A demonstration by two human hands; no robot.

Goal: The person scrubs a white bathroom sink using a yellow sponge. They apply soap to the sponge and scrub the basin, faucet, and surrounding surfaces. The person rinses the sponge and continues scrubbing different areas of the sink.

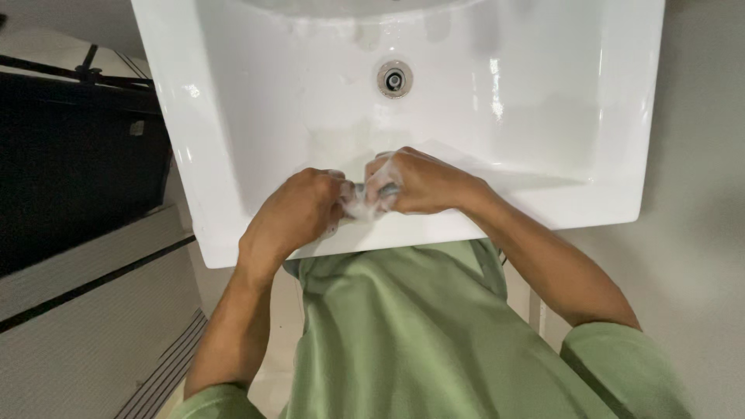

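Squeezing a small soapy cloth (363, 195) between my left hand (299, 211) and right hand (411, 182), both clamped on it at frame centre over the white sink's (233, 155) near rim; suds could drip onto my green shirt (388, 326)

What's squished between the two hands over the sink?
In the head view, a small grey soapy thing with white foam sits between the left hand and right hand, above the sink.

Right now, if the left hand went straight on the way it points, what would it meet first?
Most likely the right hand: the left hand points toward it, with only a small soapy thing between them above the sink. Depth is unclear.
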